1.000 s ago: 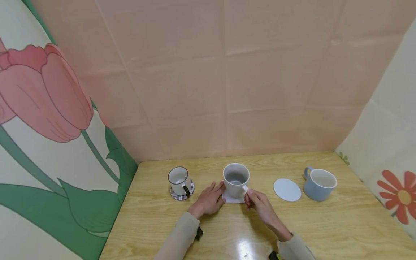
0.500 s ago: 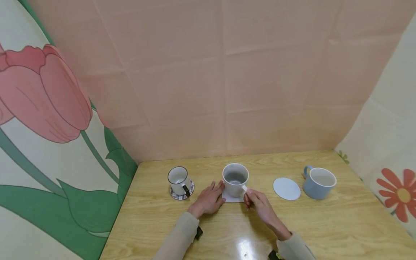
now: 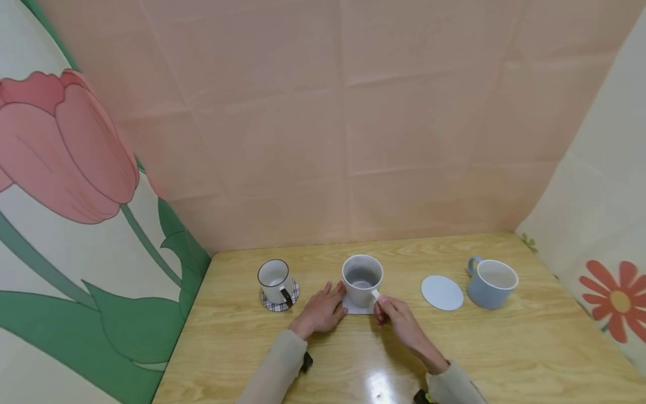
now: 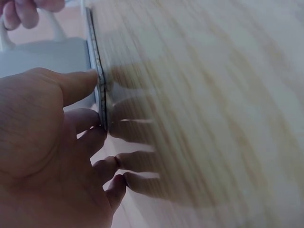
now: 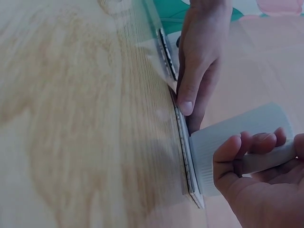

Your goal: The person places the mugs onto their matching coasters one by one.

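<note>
A light mug (image 3: 362, 280) with a grey inside stands upright on a square white coaster (image 3: 356, 310) in the middle of the table. My right hand (image 3: 401, 322) grips the mug's handle (image 5: 270, 159), its fingers curled round it in the right wrist view. On the mug's other side, my left hand (image 3: 321, 310) lies low with fairly straight, spread fingers. Its thumb (image 4: 81, 87) and nearest fingers touch the coaster's edge in the left wrist view; the other fingertips meet the tabletop. Part of the coaster is hidden under the mug.
To the left, a white mug (image 3: 274, 278) with a dark rim and handle stands on a round checked coaster (image 3: 275, 306). A round pale coaster (image 3: 442, 292) lies at right, beside a wide blue mug (image 3: 489, 289). Fabric hangs behind the wooden table (image 3: 242, 353).
The head view has shifted slightly, so everything sits a little farther left in it. Both hands keep their places at the mug and coaster.
</note>
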Tool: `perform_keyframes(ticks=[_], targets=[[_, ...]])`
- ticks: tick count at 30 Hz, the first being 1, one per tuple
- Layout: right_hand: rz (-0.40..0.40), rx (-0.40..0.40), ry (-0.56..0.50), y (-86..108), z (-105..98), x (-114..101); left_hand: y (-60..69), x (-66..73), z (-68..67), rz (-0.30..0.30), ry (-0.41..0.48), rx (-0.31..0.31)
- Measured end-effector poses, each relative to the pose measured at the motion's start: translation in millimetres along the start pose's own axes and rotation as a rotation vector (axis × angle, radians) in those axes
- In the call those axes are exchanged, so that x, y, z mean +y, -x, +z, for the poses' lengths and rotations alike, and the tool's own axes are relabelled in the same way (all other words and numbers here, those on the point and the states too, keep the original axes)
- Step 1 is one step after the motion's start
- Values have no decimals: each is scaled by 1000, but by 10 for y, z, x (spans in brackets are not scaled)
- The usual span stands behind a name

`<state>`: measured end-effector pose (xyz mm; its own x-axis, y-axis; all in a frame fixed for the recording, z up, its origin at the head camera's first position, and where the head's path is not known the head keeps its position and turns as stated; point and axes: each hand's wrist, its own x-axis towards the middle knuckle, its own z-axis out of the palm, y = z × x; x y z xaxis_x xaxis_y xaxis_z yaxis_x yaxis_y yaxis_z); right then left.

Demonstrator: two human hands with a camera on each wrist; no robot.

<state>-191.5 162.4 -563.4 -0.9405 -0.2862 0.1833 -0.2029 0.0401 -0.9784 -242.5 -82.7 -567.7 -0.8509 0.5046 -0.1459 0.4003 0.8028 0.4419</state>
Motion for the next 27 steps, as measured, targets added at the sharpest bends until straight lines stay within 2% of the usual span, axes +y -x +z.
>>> perform_keyframes(ticks=[7,12,20,27], targets=[[1,-3,14,-25,27,-13,-46,-90,69,3,16,3],[21,5,11,-35,28,-21,-72,-105,85,3,28,8],[67,9,57,-6,1,-89,-1,15,-15,3,32,28],[124,-52,99,2,-76,-137,38,24,-12,-17,57,82]])
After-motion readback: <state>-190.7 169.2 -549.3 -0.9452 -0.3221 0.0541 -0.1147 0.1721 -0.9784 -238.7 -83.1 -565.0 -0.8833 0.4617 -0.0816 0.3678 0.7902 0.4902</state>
